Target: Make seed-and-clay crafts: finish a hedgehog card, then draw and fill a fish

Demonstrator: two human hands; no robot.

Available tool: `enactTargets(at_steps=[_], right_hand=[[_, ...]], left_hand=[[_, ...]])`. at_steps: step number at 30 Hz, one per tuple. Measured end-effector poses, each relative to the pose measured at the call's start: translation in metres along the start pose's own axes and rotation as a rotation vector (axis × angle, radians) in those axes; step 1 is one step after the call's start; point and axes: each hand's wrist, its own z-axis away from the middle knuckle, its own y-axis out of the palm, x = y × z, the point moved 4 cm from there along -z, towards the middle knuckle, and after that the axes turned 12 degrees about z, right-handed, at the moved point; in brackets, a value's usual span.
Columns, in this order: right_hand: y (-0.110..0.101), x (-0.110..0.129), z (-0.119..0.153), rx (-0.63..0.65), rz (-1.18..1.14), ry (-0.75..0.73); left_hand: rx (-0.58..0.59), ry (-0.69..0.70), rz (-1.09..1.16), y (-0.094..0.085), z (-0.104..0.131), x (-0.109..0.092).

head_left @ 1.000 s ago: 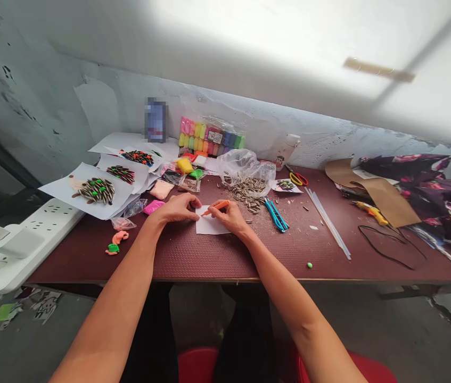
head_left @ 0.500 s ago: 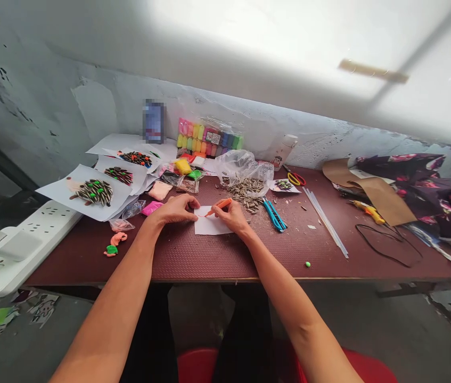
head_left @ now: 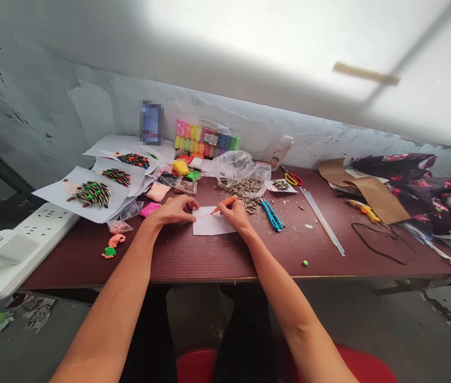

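Observation:
In my right hand point(head_left: 234, 214) is an orange marker point(head_left: 227, 201), gripped near its tip like a pen. The tip meets a small white sheet of paper point(head_left: 213, 227), on which a thin orange-red line shows. My left hand point(head_left: 177, 210) rests at the sheet's left edge, thumb and forefinger curved and apart, the thumb touching the paper's border. Behind the sheet lies a heap of striped sunflower seeds point(head_left: 245, 187), partly under a clear plastic bag point(head_left: 237, 162). A blue cutter-like tool point(head_left: 272, 215) lies right of my right hand.
At left, papers bear seed-covered hedgehog shapes point(head_left: 91, 194), beside a white power strip point(head_left: 45, 223). Coloured clay packs point(head_left: 205, 139) lean on the wall. Scissors point(head_left: 292, 178), clear glue sticks point(head_left: 323, 221) and a yellow glue gun point(head_left: 365, 209) lie to the right.
My right hand has moved the marker slightly right across the paper, and the orange-red line is longer. My left hand stays at the paper's edge. The whole view has shifted slightly.

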Motion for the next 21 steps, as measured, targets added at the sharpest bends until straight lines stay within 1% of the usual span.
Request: enactTargets(at_steps=[9, 14, 21], right_hand=[[-0.006, -0.001, 0.002, -0.047, -0.014, 0.012], [-0.008, -0.004, 0.001, -0.072, 0.018, 0.032], [-0.017, -0.004, 0.005, -0.133, 0.046, 0.071]], left_hand=[[0.007, 0.006, -0.001, 0.0, -0.001, 0.001], [0.006, 0.0, 0.005, 0.0, -0.001, 0.001], [0.01, 0.002, 0.008, 0.0, -0.002, 0.002]])
